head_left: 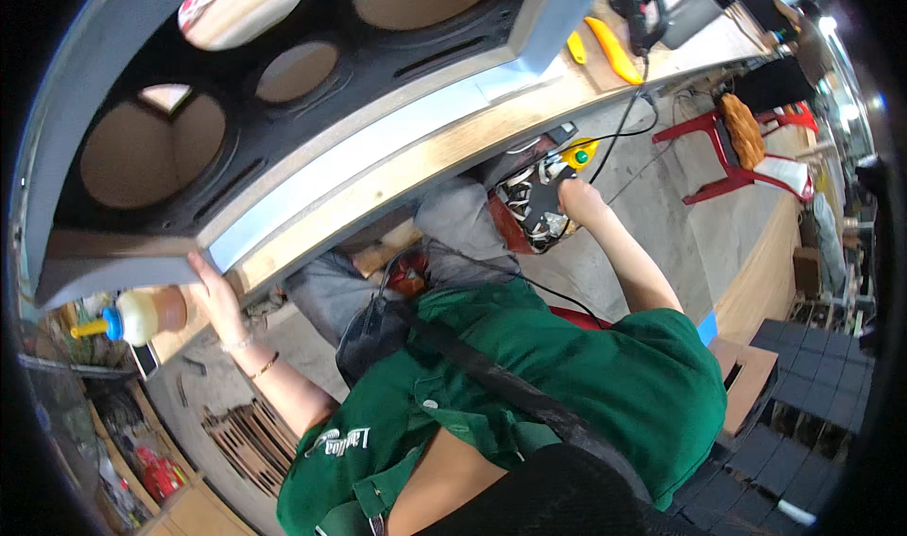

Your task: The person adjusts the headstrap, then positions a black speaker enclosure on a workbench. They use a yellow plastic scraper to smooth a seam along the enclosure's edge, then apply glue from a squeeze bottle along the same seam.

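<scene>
cabinet is standing on the pale wooden worktop, and the left hand is touching its lower left corner; that grip's fingertips are partly hiding, so i cannot tell whether they are pinching. to the right of the cabinet and lower, the right hand is resting, fingers bent, at a red box of dark and white odds and ends; whether that grip is holding anything, i cannot tell. good handling is probably depending on a light, steady left touch, and on the right hand freeing one piece without dragging others. the cabinet's board is looking matt black, with round holes and thin slots, inside a smooth grey frame; below its lower left corner, a squeeze bottle is showing translucent walls and a tapered yellow nozzle.
</scene>
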`<state>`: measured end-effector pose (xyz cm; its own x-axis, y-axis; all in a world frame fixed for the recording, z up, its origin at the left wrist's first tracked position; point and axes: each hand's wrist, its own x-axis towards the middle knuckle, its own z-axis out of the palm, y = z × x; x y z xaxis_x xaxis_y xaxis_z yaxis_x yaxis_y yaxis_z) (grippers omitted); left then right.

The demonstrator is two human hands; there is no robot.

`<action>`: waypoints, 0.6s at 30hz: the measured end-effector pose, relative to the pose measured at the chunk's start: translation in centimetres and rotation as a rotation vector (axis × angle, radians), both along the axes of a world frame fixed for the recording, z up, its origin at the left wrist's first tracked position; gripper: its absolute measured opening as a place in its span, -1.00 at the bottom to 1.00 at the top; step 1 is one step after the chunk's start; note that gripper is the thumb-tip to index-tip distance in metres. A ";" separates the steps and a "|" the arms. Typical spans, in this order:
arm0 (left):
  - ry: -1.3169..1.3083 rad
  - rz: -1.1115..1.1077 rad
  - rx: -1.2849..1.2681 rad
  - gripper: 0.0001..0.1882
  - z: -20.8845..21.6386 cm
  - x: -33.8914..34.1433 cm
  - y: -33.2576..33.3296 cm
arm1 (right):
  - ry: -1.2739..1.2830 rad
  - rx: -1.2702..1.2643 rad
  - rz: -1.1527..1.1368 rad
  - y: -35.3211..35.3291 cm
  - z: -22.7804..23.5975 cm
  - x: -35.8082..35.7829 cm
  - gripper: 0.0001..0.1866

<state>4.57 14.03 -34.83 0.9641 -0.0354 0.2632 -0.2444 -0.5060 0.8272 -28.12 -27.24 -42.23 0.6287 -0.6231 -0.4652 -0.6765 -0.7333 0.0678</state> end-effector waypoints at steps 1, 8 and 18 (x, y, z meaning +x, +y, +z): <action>0.033 -0.024 -0.027 -0.34 0.1 0.0 0.1 | 0.036 0.011 -0.067 -0.5 0.1 -0.3 -0.78; 0.000 -0.075 0.080 -0.44 -0.6 1.1 1.6 | -0.584 -0.235 -0.141 -5.1 11.0 1.9 -0.73; -0.125 -0.178 0.224 -0.51 -0.4 0.2 2.6 | -0.916 -0.463 -0.080 -12.4 11.6 13.8 -0.67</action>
